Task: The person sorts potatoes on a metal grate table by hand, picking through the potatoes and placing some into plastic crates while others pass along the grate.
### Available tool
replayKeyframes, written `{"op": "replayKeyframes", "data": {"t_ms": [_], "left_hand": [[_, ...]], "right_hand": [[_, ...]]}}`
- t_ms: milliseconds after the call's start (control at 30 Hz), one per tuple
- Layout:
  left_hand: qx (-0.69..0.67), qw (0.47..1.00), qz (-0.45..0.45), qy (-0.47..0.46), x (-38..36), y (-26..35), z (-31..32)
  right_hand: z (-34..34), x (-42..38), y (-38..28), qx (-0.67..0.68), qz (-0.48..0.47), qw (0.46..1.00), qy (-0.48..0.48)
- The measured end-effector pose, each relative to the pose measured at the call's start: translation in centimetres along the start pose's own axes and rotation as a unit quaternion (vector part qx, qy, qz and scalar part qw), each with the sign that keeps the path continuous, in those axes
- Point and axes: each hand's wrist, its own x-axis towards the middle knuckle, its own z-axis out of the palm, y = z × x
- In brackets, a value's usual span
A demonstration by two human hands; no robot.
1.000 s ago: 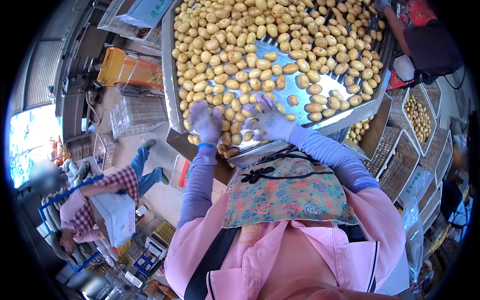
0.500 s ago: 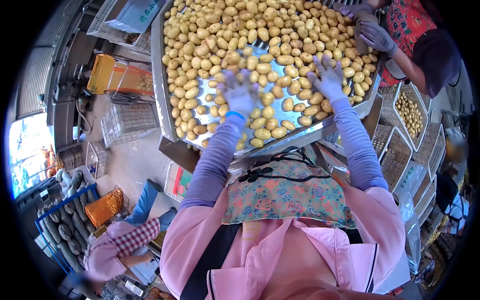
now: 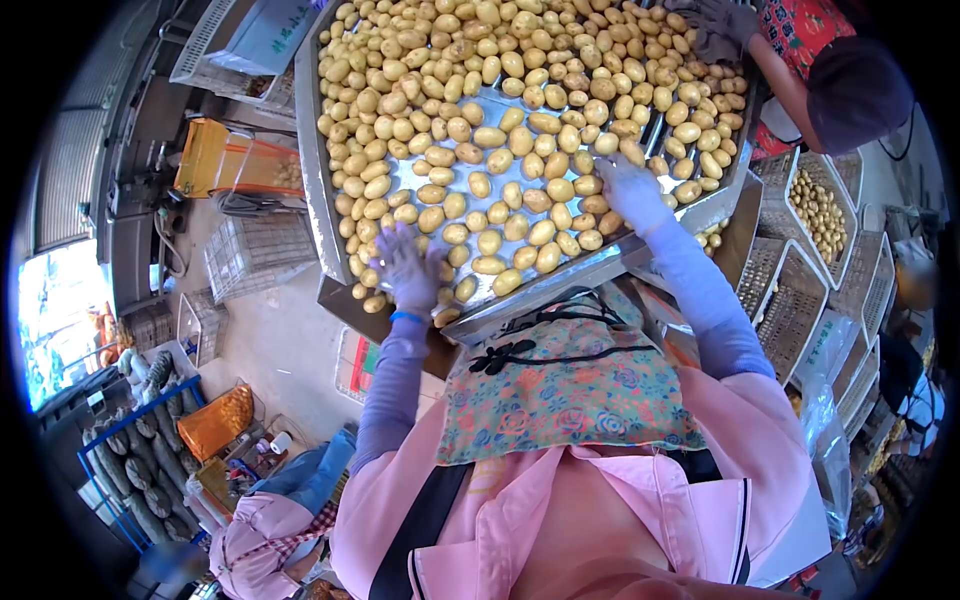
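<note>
Yellow potatoes [image 3: 541, 233] cover a metal sorting table [image 3: 312, 175], heaped at the far side and spread thinly nearer me. My left hand [image 3: 410, 272], in a pale glove with a blue wristband, lies at the table's near left edge. Its fingers are spread among a few potatoes, gripping none. Toward the near right, my right hand [image 3: 637, 197], also gloved, reaches over the potatoes. Its fingers stretch out to the left and touch or nearly touch some; its palm is turned away from view.
A co-worker's gloved hand [image 3: 728, 22] is at the table's far right corner. Crates stand to the right, one holding potatoes [image 3: 818, 222]. At the left are a wire-sided crate [image 3: 255, 250] and an orange sack [image 3: 217, 420]. Another person [image 3: 265, 545] bends over at lower left.
My left hand has moved left and toward me, to the near edge. My right hand has slid slightly left and nearer. Potatoes have shifted across the metal; the co-worker's hands have drawn back.
</note>
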Motion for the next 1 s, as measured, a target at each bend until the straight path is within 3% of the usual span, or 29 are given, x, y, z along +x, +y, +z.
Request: {"op": "replayKeyframes", "data": {"t_ms": [33,100,167,233,300,367,400,433,500,533,600,667,700,733,767,800,833,867,900,933,967,1000], "left_hand": [[-0.053,0.997,-0.041,0.035,0.7,1.5,1.2],[-0.131,0.988,0.051,-0.058,2.4,5.5,2.0],[-0.018,0.979,0.196,-0.047,1.9,10.3,1.1],[-0.059,0.974,0.205,-0.077,1.4,11.4,-1.0],[-0.093,0.965,0.219,-0.115,1.3,12.2,-1.3],[-0.073,0.966,0.242,-0.05,2.7,12.7,-0.5],[-0.096,0.962,0.242,-0.077,3.8,13.1,-0.5],[-0.122,0.957,0.243,-0.104,5.0,13.5,-0.5],[-0.115,0.958,0.246,-0.087,5.5,13.3,-0.3],[-0.127,0.953,0.26,-0.087,5.5,12.8,0.1],[-0.13,0.948,0.284,-0.054,4.9,10.6,0.9],[-0.034,0.963,0.264,-0.033,4.1,6.1,0.0],[-0.062,0.977,0.147,-0.143,4.6,4.2,-2.5],[-0.118,0.987,0.104,-0.037,3.5,-0.3,0.4],[0.006,1.0,0.026,0.008,3.5,-2.6,0.3],[0.044,0.997,-0.057,0.026,4.0,-4.3,0.9],[0.045,0.986,-0.15,-0.056,5.3,-4.1,0.7],[0.039,0.982,-0.168,-0.073,6.5,-2.1,0.5],[0.035,0.979,-0.181,-0.09,7.7,0.2,0.8],[-0.03,0.995,-0.093,-0.027,8.4,1.0,3.7],[0.042,0.992,-0.066,-0.097,10.1,5.6,1.5],[-0.029,0.999,0.016,0.005,9.5,7.0,7.1]], "right_hand": [[-0.1,0.8,-0.5,0.004,0.002,1.0,0.003],[-1.2,2.4,-1.0,0.036,0.016,0.997,-0.06],[-2.2,3.1,-0.5,0.055,-0.001,0.998,-0.017],[-3.5,3.4,-0.6,0.122,-0.006,0.99,0.069],[-3.6,5.5,-1.0,0.095,-0.017,0.993,0.07],[-2.7,8.2,-2.7,-0.165,-0.016,0.986,-0.032],[-1.8,10.6,-3.2,-0.181,0.028,0.976,-0.121],[-1.3,11.7,-3.2,-0.176,0.02,0.977,-0.118],[-0.6,12.1,-2.0,-0.14,-0.012,0.987,-0.081],[-3.9,10.4,-2.6,-0.077,-0.011,0.991,-0.108],[-5.6,6.7,-0.7,0.117,-0.006,0.993,-0.027],[-6.9,0.9,1.7,0.421,0.066,0.905,0.0],[-7.9,-3.4,3.1,0.396,0.043,0.917,0.036],[-7.9,-7.8,5.8,0.463,0.217,0.853,-0.1],[-6.8,-13.2,8.4,0.461,0.221,0.854,-0.098],[-7.1,-17.3,9.5,0.449,0.115,0.874,-0.147],[-7.3,-20.3,11.1,0.525,0.199,0.754,-0.341],[-9.1,-22.1,9.5,0.378,0.177,0.821,-0.39],[-8.8,-22.3,9.4,0.381,0.185,0.82,-0.385],[-7.8,-22.0,9.7,0.328,0.185,0.877,-0.298],[-7.1,-21.1,10.1,0.267,0.183,0.923,-0.208],[-6.5,-18.7,9.7,0.39,0.184,0.894,-0.124]]}}
